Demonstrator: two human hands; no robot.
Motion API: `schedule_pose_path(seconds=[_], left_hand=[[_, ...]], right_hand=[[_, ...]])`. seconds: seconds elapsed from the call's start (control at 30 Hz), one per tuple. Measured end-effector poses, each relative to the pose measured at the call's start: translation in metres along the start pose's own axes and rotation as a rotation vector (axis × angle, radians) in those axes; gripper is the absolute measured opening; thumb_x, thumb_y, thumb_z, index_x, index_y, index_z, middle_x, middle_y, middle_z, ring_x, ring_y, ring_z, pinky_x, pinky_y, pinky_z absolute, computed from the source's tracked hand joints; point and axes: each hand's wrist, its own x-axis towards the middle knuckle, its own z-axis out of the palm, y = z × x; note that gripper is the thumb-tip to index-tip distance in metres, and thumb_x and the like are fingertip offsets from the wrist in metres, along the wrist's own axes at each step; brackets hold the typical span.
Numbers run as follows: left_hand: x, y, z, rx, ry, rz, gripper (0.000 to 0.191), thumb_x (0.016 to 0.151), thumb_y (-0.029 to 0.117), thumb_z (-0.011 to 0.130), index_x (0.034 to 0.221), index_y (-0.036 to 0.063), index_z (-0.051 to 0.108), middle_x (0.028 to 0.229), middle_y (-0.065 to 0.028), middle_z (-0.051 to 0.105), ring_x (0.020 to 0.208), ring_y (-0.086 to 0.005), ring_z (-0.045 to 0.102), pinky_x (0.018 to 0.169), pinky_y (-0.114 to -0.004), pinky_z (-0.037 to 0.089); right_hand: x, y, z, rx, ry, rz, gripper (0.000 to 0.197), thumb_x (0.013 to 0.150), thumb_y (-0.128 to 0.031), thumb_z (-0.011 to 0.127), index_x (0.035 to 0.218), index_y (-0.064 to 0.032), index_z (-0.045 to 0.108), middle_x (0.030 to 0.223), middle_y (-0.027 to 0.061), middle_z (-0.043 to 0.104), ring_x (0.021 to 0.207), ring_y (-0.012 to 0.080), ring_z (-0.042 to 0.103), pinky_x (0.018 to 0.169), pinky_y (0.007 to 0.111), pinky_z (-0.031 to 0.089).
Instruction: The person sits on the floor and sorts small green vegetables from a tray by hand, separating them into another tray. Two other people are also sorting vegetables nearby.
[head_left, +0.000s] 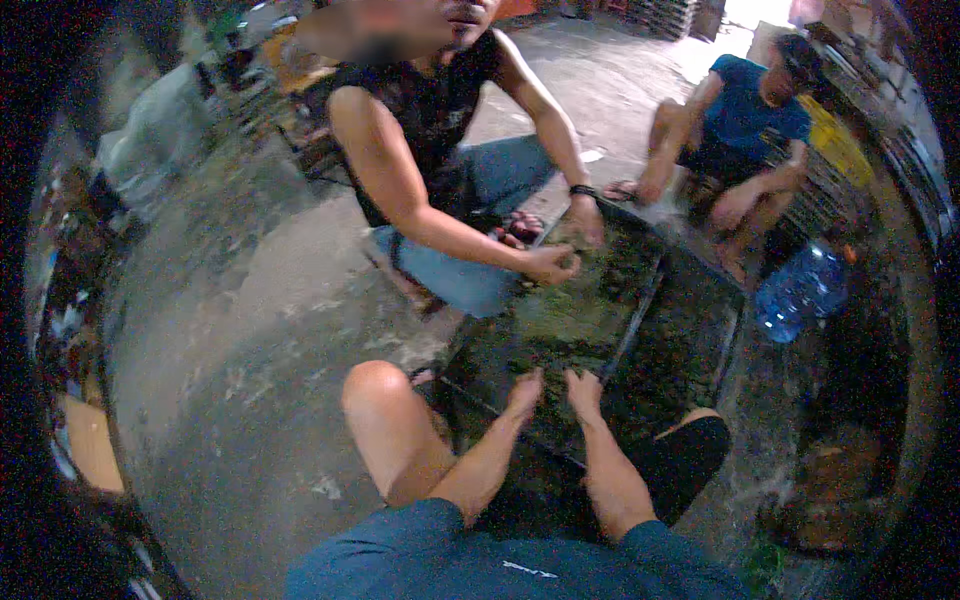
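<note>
My left hand (528, 391) and my right hand (583, 388) are close together, over the near part of a dark tray-like frame (634, 322) on the ground. Under and around my fingers lies a green-brown, moss-like or leafy material (562, 311). The fingers of both hands look bent down towards it, but blur hides whether they grip any of it. Across from me, a co-worker's two hands (556, 264) are over the far part of the same material, apart from mine.
A co-worker in a black sleeveless top (420, 112) squats opposite. Another person in a blue shirt (750, 112) crouches at the right rear. A blue clear plastic bottle (802, 292) lies right of the frame. A pale plastic sack (161, 127) stands at the left rear on the concrete floor (225, 360).
</note>
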Motion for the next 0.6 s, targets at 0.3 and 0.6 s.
schedule_pose_path(seconds=[0.3,0.6], left_hand=[[-0.025,0.068,-0.008,0.075,-0.172,-0.239,0.032,0.086,0.036,0.046,0.083,0.0095,0.065,0.079,-0.0037,0.064,0.057,-0.0137,0.056,0.046,-0.032,0.042],[0.004,0.025,0.001,0.07,-0.261,0.104,0.033,0.083,0.034,0.053,0.076,0.0048,0.065,0.053,-0.0034,0.051,0.042,-0.0115,0.046,0.04,-0.028,0.037]], right_hand=[[0.01,0.016,0.005,-0.271,0.046,0.038,0.046,0.079,-0.04,0.056,0.084,0.0059,0.059,0.074,0.0235,0.06,0.071,0.0381,0.058,0.063,0.043,0.045],[0.003,0.011,0.002,-0.154,-0.013,-0.09,0.039,0.082,-0.032,0.051,0.087,0.0057,0.058,0.091,0.0237,0.059,0.087,0.0357,0.057,0.073,0.042,0.043]])
